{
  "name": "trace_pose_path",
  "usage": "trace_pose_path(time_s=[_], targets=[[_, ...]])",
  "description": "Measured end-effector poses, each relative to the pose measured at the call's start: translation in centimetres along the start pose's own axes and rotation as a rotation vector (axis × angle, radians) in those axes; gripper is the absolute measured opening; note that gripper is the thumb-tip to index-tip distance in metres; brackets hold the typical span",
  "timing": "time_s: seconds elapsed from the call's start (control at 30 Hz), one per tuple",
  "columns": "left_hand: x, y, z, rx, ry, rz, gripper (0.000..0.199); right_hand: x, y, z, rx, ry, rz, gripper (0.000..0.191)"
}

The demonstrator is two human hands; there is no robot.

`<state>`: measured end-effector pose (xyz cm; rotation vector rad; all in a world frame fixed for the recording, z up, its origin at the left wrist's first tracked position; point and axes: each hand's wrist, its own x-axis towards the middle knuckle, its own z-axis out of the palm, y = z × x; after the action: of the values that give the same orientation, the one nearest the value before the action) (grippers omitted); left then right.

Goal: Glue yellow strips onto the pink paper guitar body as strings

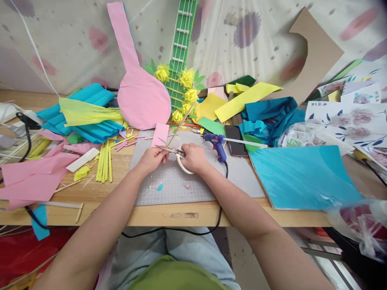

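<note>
My right hand (195, 157) is closed round the white handles of a pair of scissors (183, 166), whose metal blades point left and stand apart. With pinched fingers, my left hand (152, 158) grips a small pink paper strip (160, 134) that sticks up beside the blades. A thin brown stick (180, 126) rises behind the scissors; I cannot tell whether a hand holds it. Both hands are over a grey cutting mat (175, 195) with tiny paper scraps on it. A blue glue gun (218, 147) lies right of my right hand, a white glue stick in its back.
Behind the mat stand a pink lute-shaped cutout (143, 98) and a green stringed neck (181, 44) with yellow paper flowers. Crepe paper and yellow strips (104, 163) lie left. A phone (236, 139) and a blue sheet (305, 175) lie right. A black cord (169, 229) hangs along the front edge.
</note>
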<state>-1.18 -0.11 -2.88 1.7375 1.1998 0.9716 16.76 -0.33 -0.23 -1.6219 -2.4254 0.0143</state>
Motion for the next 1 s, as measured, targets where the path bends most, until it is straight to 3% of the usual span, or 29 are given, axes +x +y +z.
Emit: trace_pose_path(time_s=[0.27,0.5,0.77,1.0], targets=[[-0.2,0.5,0.0,0.076,0.083,0.008,0.029,0.4,-0.2,-0.2,-0.045,-0.055,-0.014,0.033],[-0.4,1.3,0.5,0.218,0.241,-0.043,0.022,0.6,0.4,0.1,-0.038,-0.031,-0.011,0.032],[-0.4,1.4,1.0,0.256,0.116,-0.043,0.028,0.5,1.5,0.4,0.078,0.034,-0.124,0.029],[-0.1,1.0,1.2,0.078,0.08,-0.036,0.031,0.5,1.3,0.0,0.064,-0.012,-0.091,0.032]])
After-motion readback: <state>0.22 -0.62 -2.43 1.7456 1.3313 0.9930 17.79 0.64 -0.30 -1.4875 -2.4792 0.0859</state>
